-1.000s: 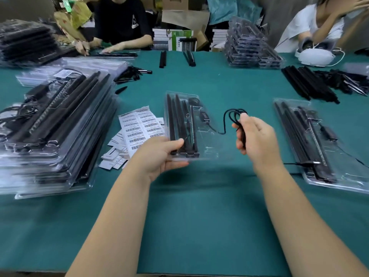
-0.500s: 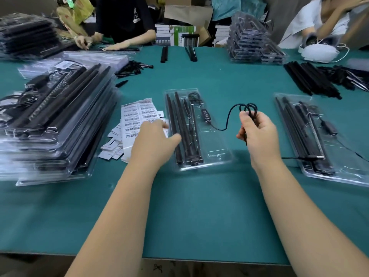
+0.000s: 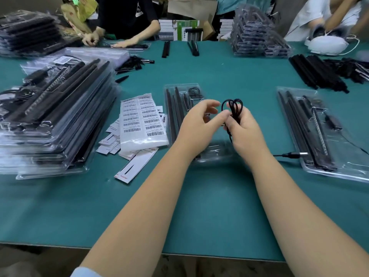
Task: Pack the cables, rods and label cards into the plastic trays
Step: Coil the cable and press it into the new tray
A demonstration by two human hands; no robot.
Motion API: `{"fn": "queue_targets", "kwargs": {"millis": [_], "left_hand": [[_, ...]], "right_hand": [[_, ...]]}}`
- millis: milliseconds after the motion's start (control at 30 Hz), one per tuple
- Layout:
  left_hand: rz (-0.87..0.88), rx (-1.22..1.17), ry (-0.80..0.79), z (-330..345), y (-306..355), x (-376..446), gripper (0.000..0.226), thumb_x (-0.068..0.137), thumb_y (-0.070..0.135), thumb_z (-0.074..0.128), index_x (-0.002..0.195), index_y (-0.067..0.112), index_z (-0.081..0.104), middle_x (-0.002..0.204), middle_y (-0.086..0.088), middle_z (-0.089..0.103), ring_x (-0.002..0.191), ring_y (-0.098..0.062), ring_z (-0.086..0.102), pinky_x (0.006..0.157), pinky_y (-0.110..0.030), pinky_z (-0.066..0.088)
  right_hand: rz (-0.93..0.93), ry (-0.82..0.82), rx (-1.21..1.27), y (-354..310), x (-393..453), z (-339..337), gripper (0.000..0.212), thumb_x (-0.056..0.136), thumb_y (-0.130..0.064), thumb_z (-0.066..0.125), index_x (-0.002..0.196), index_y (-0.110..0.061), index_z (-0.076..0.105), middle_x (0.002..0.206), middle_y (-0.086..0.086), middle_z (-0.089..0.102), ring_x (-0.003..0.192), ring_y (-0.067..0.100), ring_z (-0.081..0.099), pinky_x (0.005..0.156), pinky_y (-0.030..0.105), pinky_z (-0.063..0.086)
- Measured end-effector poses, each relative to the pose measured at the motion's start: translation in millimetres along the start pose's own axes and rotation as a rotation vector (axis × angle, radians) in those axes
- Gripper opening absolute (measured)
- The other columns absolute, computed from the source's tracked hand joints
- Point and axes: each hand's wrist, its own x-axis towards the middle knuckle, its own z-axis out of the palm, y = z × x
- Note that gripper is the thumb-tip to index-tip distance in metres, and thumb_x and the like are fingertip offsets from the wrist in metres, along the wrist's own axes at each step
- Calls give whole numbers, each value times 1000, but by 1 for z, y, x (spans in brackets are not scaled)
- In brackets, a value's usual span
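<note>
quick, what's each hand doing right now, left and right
Left hand: fingers loosely curled, thumb tip touching the coiled black cable; whether it pinches it cannot be told.
Right hand: grips the coiled black cable.

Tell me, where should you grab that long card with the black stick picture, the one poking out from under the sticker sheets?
Probably by its near end. The long card lies flat on the green table, and its far end is tucked under the barcode label sheets. The near end, with the red print, sticks out free toward the person, so come from the near side, slide a fingertip under that edge, pinch and pull it out.
</note>
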Motion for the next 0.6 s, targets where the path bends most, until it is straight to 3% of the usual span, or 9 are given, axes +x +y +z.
{"fn": "queue_targets", "kwargs": {"millis": [100, 167, 267, 333, 433, 533, 600], "left_hand": [[-19, -26, 0, 6, -4, -1, 39, 89, 40, 62, 123, 22, 59, 107, 6, 64, 92, -14, 59, 87, -44, 53], [0, -6, 0, 10, -7, -1, 35, 88, 41, 60, 117, 21, 66, 97, 7, 65, 84, -11, 56, 86, -47, 52], [38, -63, 78, 17, -10, -1, 32, 83, 37, 66, 112, 24, 69, 87, 10, 64, 80, -8, 56, 86, -31, 50], [83, -19, 115, 18, -13, 0, 29, 83, 32, 70, 111, 25, 69, 90, 9, 61, 82, -4, 56, 82, -14, 43], [105, -2, 117, 16, -15, 3, 6, 90, 25, 63, 90, 30, 66, 83, 12, 63, 79, -3, 58, 77, -21, 47], [29, -23, 115, 17, -17, 6, 11, 98, 24, 48, 92, 26, 57, 83, 16, 64, 76, 13, 54, 72, -5, 40], [-72, -117, 138, 17, -19, 9, 14, 102, 26, 38, 101, 23, 52, 93, 16, 66, 90, 8, 56, 88, -13, 42]], "right_hand": [[-97, -1, -203, -1, -1, 4, 25, 96, -4, 45, 104, -24, 57, 103, -3, 59, 94, -5, 53, 84, 8, 40], [-144, -1, -355, -1, -3, 7, 32, 92, 3, 41, 110, -16, 59, 103, 4, 52, 85, -3, 46, 78, 3, 35], [-126, 9, -438, -3, -3, 12, 36, 87, 7, 37, 111, -7, 60, 102, 6, 47, 89, 12, 46, 80, 19, 40], [-110, 5, -460, -3, -3, 13, 34, 89, 4, 36, 109, -8, 60, 102, 7, 46, 92, 19, 49, 81, 24, 40], [-82, -42, -508, -3, -2, 10, 30, 91, -1, 41, 113, -11, 58, 102, 5, 47, 89, 13, 48, 81, 23, 38], [-17, -106, -556, -2, 1, 3, 41, 90, -14, 56, 131, -15, 51, 113, 1, 46, 95, 2, 44, 86, 15, 33], [95, -146, -607, -4, 4, -8, 56, 86, -28, 65, 137, -17, 45, 119, -3, 43, 104, 6, 45, 91, 20, 34]]}}
